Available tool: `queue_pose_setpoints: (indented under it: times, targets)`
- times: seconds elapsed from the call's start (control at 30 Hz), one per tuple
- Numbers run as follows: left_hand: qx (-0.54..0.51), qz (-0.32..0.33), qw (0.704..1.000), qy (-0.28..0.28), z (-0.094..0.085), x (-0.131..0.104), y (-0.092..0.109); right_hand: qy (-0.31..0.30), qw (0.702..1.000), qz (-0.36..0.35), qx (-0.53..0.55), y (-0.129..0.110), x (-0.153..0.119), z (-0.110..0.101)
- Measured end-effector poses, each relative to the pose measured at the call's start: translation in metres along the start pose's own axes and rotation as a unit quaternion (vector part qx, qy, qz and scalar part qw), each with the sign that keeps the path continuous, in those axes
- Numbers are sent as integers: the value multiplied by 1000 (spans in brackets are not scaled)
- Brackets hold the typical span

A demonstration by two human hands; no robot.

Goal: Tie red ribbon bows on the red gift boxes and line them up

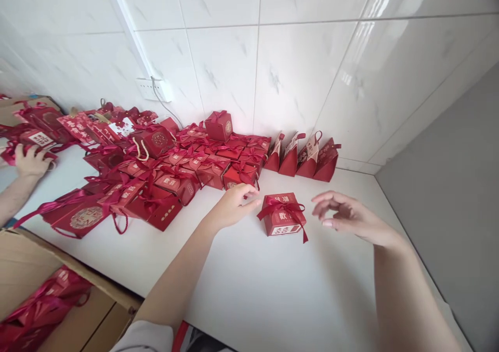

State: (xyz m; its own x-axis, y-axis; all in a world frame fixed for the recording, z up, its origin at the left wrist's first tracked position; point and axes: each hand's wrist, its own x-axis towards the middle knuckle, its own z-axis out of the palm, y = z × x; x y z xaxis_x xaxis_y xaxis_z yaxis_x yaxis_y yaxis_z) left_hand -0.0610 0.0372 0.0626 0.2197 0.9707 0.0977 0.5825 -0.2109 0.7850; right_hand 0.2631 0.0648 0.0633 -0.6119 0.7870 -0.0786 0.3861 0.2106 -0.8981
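A red gift box (277, 218) with a dark red ribbon bow and a white label on its front side sits on the white table (249, 284). Just left of the box is my left hand (235, 205), its fingers apart and nothing in it. My right hand (345, 216) hovers to the right of the box, fingers loosely curved and apart, also holding nothing. Neither hand touches the box.
Many ribboned red boxes (212, 171) crowd the left and back. Several triangular red boxes (325, 160) stand by the tiled wall. Another person's hand (31, 160) is on a red box at far left. A cardboard carton (105, 285) stands lower left.
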Motion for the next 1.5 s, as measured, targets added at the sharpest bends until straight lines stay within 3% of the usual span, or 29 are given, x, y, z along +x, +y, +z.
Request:
queue_pose_setpoints:
  times: [0.1, 0.23, 0.47, 0.57, 0.67, 0.73, 1.0, 1.2, 1.3, 1.4, 1.5]
  targets:
    - [-1, -22, 1000, -8, 11, -7, -10, 33, 998, -52, -30, 11, 9, 8]
    - [-12, -51, 998, -20, 25, -10, -20, 6, 994, -24, -107, 29, 24, 23]
    - [-38, -42, 998, -20, 40, -8, -16, 1, 992, -90, -91, 41, 41, 39]
    - [-117, -79, 989, -37, 44, -3, -17, 13, 990, -98, -98, 40, 41, 40]
    - [-233, -152, 956, -96, 47, 2, -22, 6, 988, -116, -97, 36, 41, 41]
    - [-263, -162, 943, -121, 48, 3, -23, 2, 987, -132, -88, 34, 41, 42]
    - [-270, -125, 947, -125, 43, -11, -5, 54, 983, -113, -135, 29, 45, 51]
    - [-258, -201, 923, -201, 41, -20, -2, 97, 971, -89, -200, 27, 48, 57]
    - [-263, -206, 915, -227, 41, -20, -6, 97, 970, -87, -207, 26, 48, 57]
    - [-266, -180, 921, -219, 42, -20, -11, 95, 971, -84, -203, 26, 49, 56]
    - [-317, -140, 921, -175, 41, -20, -16, 93, 973, -84, -194, 27, 49, 57]
